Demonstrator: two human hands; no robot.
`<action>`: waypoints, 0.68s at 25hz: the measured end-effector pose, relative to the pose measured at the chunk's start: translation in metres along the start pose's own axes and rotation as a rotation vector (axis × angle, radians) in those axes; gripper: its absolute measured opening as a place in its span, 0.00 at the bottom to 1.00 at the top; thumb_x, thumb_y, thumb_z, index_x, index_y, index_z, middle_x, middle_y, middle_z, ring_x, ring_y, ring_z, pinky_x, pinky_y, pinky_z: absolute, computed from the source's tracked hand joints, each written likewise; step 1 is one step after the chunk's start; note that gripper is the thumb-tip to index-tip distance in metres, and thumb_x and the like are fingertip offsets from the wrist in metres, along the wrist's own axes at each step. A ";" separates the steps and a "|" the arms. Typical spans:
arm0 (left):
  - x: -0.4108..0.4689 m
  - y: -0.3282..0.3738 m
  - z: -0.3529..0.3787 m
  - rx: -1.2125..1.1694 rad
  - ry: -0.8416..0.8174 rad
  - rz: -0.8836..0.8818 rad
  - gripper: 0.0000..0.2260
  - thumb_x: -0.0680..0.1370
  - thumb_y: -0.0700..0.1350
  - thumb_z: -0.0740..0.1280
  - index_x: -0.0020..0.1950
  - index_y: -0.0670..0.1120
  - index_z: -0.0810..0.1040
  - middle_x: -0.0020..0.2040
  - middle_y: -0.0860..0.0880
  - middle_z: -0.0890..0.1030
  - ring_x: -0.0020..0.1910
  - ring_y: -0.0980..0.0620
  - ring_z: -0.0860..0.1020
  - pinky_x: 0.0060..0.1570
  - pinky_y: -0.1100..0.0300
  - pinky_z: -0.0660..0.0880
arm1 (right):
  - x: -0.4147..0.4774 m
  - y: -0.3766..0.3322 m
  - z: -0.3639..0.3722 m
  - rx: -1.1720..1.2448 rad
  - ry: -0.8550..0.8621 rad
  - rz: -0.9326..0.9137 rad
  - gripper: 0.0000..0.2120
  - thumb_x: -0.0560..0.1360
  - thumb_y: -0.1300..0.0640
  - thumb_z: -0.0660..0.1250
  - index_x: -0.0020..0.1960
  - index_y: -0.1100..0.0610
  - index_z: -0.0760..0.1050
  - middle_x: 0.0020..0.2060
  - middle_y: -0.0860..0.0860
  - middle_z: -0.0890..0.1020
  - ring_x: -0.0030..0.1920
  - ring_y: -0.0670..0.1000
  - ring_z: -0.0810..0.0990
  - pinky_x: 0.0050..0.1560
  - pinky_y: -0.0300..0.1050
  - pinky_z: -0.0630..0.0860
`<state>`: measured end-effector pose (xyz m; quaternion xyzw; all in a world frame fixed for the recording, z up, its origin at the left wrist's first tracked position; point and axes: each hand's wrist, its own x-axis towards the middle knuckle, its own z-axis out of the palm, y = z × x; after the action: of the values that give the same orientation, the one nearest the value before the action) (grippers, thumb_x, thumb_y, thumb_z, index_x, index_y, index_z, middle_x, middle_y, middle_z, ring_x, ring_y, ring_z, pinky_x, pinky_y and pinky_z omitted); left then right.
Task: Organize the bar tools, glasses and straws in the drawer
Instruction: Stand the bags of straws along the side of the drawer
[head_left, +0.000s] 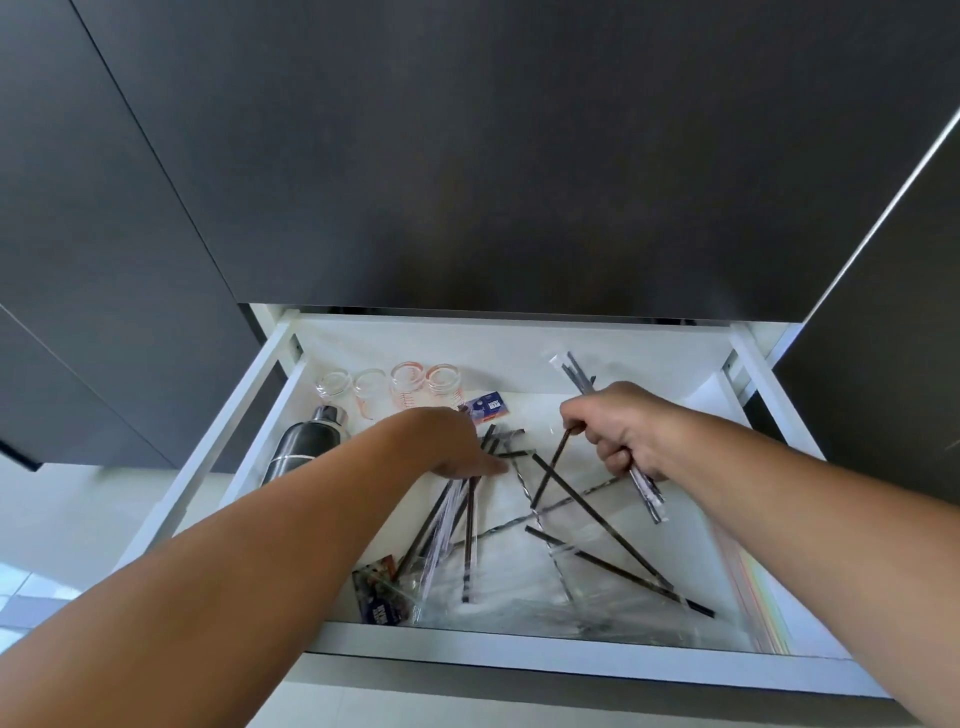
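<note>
Black wrapped straws (597, 512) look light and slippery; grip mid-length. Right hand (618, 431) fingers clamp a bundle (644, 491). Left hand (457, 441) fingers lie together on loose ones.

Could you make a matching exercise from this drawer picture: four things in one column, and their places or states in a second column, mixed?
Things:
1. shaker
2. glasses
3. right hand
4. left hand

Places or states:
A. upright in a row along the back wall
B. closed around a bundle of wrapped straws
C. lying on its side at the left of the drawer
D. reaching onto loose straws in the middle

Pairs: 1-C, 2-A, 3-B, 4-D
</note>
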<state>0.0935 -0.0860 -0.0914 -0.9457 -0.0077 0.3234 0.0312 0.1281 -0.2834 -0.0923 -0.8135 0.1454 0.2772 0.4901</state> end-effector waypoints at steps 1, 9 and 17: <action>0.000 0.002 0.001 0.036 0.001 0.016 0.37 0.79 0.71 0.58 0.66 0.39 0.79 0.55 0.42 0.80 0.55 0.42 0.78 0.58 0.51 0.73 | -0.003 0.001 -0.006 -0.020 -0.023 -0.058 0.04 0.73 0.63 0.68 0.44 0.58 0.73 0.24 0.49 0.64 0.20 0.47 0.56 0.23 0.34 0.56; -0.012 0.019 -0.006 0.176 0.007 0.024 0.12 0.80 0.34 0.61 0.60 0.34 0.80 0.39 0.43 0.76 0.51 0.40 0.82 0.48 0.53 0.78 | -0.023 0.011 -0.026 -0.333 0.295 -0.790 0.11 0.75 0.49 0.70 0.37 0.52 0.73 0.28 0.44 0.75 0.27 0.45 0.69 0.32 0.43 0.71; -0.009 0.003 -0.023 -0.104 0.225 -0.003 0.11 0.81 0.42 0.63 0.59 0.41 0.81 0.48 0.45 0.81 0.44 0.46 0.78 0.42 0.57 0.74 | -0.021 0.020 -0.020 -0.800 0.033 -0.662 0.10 0.75 0.48 0.64 0.37 0.52 0.73 0.31 0.48 0.79 0.29 0.49 0.75 0.28 0.42 0.68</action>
<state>0.1003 -0.0906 -0.0682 -0.9763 -0.0223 0.2144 -0.0169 0.1071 -0.3110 -0.0873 -0.9439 -0.2291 0.1285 0.2000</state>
